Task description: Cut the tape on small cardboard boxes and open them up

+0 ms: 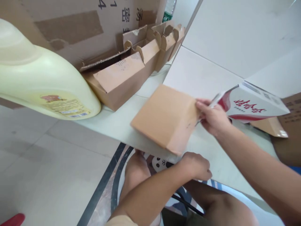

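Note:
A brown cardboard box (164,117), slightly blurred, is tilted above the pale ledge. My right hand (213,117) pinches its right edge, thumb on the near face. My left hand (196,166) is just below the box's lower right corner, apart from it, with the fingers curled closed. Whatever lies inside that curl, if anything, is hidden. Right behind my right hand stands a white and red printed carton (254,103), partly covered by the fingers.
Several open cardboard boxes (124,75) stand in a row along the pale ledge (150,84). At left is a large yellow jug (47,78), with a big taped carton (77,28) behind. A green-labelled bottle (168,11) stands at the back. A panda-print mat (117,166) lies below.

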`<move>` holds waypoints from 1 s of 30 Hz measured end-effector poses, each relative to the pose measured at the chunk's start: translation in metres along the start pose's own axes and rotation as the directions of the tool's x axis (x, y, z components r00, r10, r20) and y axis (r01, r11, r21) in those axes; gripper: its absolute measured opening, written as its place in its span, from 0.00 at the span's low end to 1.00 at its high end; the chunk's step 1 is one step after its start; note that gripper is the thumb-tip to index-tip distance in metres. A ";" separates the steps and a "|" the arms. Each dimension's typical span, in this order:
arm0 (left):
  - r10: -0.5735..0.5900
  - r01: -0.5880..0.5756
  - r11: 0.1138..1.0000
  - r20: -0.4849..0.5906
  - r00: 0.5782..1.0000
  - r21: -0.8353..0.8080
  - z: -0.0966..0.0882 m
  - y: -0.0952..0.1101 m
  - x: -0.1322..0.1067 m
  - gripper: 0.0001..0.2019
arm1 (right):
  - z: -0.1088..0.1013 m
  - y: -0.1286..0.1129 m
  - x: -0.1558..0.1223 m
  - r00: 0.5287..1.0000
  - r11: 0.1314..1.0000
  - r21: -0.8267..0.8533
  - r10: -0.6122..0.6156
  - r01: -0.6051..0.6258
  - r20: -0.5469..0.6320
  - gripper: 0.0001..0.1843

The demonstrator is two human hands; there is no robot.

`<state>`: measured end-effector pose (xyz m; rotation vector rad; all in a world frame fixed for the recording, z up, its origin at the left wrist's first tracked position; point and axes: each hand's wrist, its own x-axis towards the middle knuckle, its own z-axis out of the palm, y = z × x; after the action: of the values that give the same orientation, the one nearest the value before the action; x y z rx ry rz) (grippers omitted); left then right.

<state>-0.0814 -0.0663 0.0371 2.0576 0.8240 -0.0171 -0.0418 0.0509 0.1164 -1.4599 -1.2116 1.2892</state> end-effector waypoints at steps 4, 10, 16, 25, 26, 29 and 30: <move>0.161 -0.183 0.983 -0.344 0.925 -0.033 0.003 0.009 -0.009 0.15 | -0.050 -0.056 -0.002 0.889 0.874 -0.355 -0.416 0.333 -0.189 0.11; 0.268 -0.368 0.906 -0.957 0.114 0.210 -0.033 -0.006 -0.047 0.14 | -0.095 -0.105 -0.060 0.578 0.110 -0.832 -0.768 0.544 0.277 0.12; 0.053 -0.303 0.942 -0.955 -0.292 0.145 -0.068 -0.034 -0.063 0.08 | -0.095 -0.078 -0.091 0.206 -0.405 -0.433 -0.493 0.806 0.845 0.15; -0.108 -0.369 0.883 -0.892 0.440 -0.289 -0.074 -0.049 -0.051 0.11 | -0.086 -0.013 -0.108 0.361 -0.129 -0.523 -0.584 0.843 0.727 0.19; -0.164 -0.368 0.864 -0.882 0.442 -0.345 -0.074 -0.052 -0.048 0.10 | -0.097 -0.009 -0.105 0.428 -0.042 -0.583 -0.636 0.811 0.642 0.20; -0.279 -0.403 0.795 -0.863 0.421 -0.453 -0.075 -0.063 -0.039 0.10 | -0.136 0.012 -0.093 0.604 0.212 -0.727 -0.725 0.653 0.332 0.17; -0.306 -0.416 0.777 -0.861 0.407 -0.473 -0.076 -0.065 -0.037 0.11 | -0.148 0.022 -0.088 0.654 0.300 -0.749 -0.723 0.590 0.225 0.15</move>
<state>-0.1682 -0.0050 0.0460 1.2607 1.1708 1.4228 0.1063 -0.0375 0.1330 -1.2669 -2.1214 -0.0202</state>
